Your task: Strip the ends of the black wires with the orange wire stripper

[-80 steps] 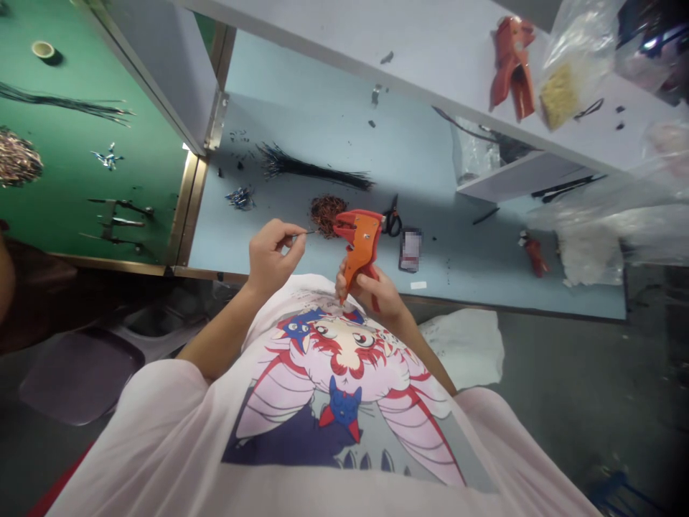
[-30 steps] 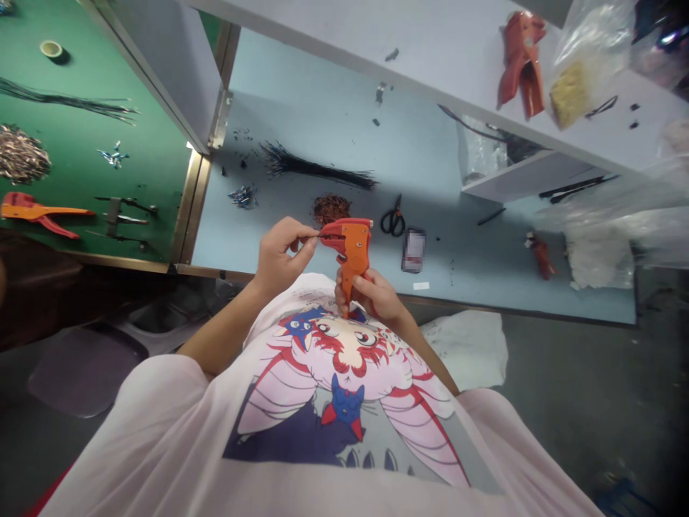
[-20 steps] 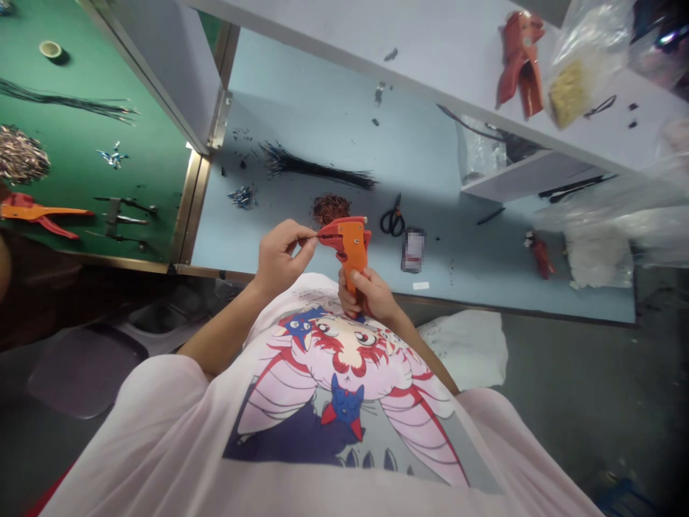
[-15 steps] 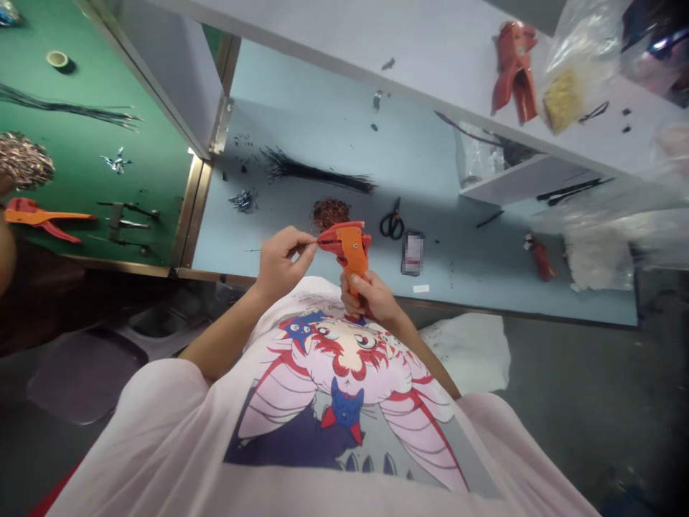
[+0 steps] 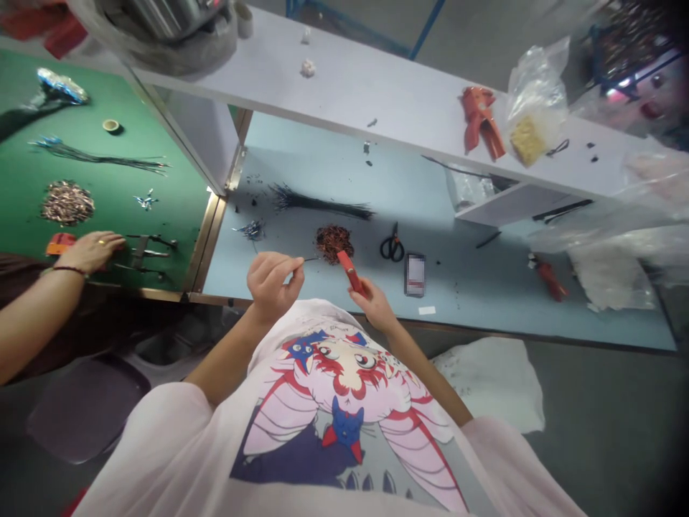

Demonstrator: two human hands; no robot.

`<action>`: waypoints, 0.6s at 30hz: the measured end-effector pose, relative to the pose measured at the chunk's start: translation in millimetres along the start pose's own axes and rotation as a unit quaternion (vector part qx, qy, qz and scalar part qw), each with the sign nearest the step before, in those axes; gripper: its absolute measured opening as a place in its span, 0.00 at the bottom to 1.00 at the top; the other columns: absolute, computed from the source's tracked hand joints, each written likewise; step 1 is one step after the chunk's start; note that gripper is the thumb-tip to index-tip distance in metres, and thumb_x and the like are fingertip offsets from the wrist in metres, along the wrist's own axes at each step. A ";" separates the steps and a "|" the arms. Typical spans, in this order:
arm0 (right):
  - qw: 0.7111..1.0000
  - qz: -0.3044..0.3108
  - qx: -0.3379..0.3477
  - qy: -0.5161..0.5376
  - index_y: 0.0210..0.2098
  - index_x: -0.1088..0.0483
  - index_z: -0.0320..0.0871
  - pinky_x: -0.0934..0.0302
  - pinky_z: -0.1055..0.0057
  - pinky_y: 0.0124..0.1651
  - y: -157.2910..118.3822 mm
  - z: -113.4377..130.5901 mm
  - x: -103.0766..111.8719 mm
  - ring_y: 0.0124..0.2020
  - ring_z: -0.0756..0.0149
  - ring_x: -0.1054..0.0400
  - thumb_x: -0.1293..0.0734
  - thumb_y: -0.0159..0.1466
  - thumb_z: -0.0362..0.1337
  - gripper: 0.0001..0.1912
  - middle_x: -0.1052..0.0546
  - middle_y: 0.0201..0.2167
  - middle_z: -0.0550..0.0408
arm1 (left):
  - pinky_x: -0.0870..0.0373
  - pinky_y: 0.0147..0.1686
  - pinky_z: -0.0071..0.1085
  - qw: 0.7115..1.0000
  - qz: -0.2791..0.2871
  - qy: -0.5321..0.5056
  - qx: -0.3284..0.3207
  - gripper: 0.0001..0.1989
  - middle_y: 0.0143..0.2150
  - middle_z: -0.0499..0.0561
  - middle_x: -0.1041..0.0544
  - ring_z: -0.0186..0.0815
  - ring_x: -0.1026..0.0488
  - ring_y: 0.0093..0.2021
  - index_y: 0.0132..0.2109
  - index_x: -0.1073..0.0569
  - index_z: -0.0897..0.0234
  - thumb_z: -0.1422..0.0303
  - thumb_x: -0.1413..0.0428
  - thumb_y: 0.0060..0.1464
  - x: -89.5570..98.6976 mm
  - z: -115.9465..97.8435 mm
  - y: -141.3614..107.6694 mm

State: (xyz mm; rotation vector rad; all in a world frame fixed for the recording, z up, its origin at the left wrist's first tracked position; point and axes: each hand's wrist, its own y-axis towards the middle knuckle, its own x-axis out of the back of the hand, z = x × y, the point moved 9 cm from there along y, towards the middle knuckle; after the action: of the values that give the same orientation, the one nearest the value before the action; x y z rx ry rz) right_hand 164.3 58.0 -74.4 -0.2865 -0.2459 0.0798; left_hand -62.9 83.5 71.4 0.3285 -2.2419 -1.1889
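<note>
In the head view, my left hand (image 5: 274,285) pinches one thin dark wire (image 5: 311,259) between thumb and finger, pointing toward the reddish pile (image 5: 334,241). My right hand (image 5: 375,306) is closed around the red tool (image 5: 349,270), tilted and apart from this wire. Behind the pile lies the black wire bundle (image 5: 326,203).

On the table (image 5: 511,301) before me, a wire bundle (image 5: 326,203) is lying behind a scrap pile (image 5: 334,241), with scissors (image 5: 392,249) resting to the pile's right and a phone (image 5: 415,276) sitting nearer me.
</note>
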 end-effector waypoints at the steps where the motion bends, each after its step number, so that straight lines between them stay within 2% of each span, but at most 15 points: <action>1: 0.998 0.038 -0.005 0.054 0.41 0.34 0.40 0.40 0.64 0.43 -4.3 3.0 -8.1 0.36 0.63 0.35 0.34 0.57 0.45 0.17 0.29 0.35 0.52 | 0.33 0.34 0.29 1.000 -0.006 0.003 -0.017 0.09 0.27 0.47 0.26 0.30 0.30 0.29 0.36 0.29 0.62 0.78 0.42 0.47 2.2 -4.1 -0.4; 4: 0.965 0.146 -0.023 0.218 0.43 0.34 0.39 0.37 0.64 0.39 -21.8 25.9 -32.2 0.35 0.63 0.32 0.31 0.55 0.45 0.21 0.28 0.36 0.49 | 0.32 0.33 0.29 0.999 -0.029 0.006 -0.041 0.11 0.26 0.46 0.27 0.30 0.30 0.28 0.37 0.29 0.62 0.79 0.41 0.45 7.3 -12.9 -1.1; 7: 0.930 0.208 -0.022 0.301 0.43 0.33 0.38 0.36 0.64 0.38 -34.1 53.5 -45.9 0.34 0.63 0.31 0.29 0.54 0.46 0.23 0.27 0.36 0.47 | 0.32 0.33 0.29 0.997 -0.049 0.004 -0.056 0.12 0.27 0.47 0.27 0.30 0.29 0.28 0.37 0.29 0.63 0.79 0.40 0.44 9.6 -19.8 -0.9; 12: 0.909 0.264 -0.005 0.323 0.45 0.34 0.37 0.35 0.63 0.38 -41.3 75.2 -54.8 0.35 0.61 0.30 0.31 0.57 0.44 0.22 0.28 0.36 0.47 | 0.32 0.32 0.29 0.997 -0.053 -0.003 -0.064 0.11 0.27 0.47 0.27 0.30 0.29 0.28 0.37 0.30 0.63 0.79 0.41 0.45 8.0 -25.4 1.7; 18: 0.901 0.289 0.005 0.323 0.47 0.35 0.36 0.35 0.62 0.40 -47.4 80.3 -57.8 0.36 0.61 0.30 0.32 0.59 0.45 0.22 0.28 0.37 0.46 | 0.32 0.31 0.29 0.997 -0.045 -0.006 -0.065 0.10 0.26 0.47 0.27 0.30 0.30 0.27 0.37 0.30 0.62 0.78 0.41 0.47 7.4 -28.4 2.1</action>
State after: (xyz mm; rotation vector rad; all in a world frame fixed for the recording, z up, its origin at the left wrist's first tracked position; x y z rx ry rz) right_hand 90.2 27.8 0.7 -0.3537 0.5106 0.5651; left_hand -51.9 62.0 88.3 0.3736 -2.1660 -1.3803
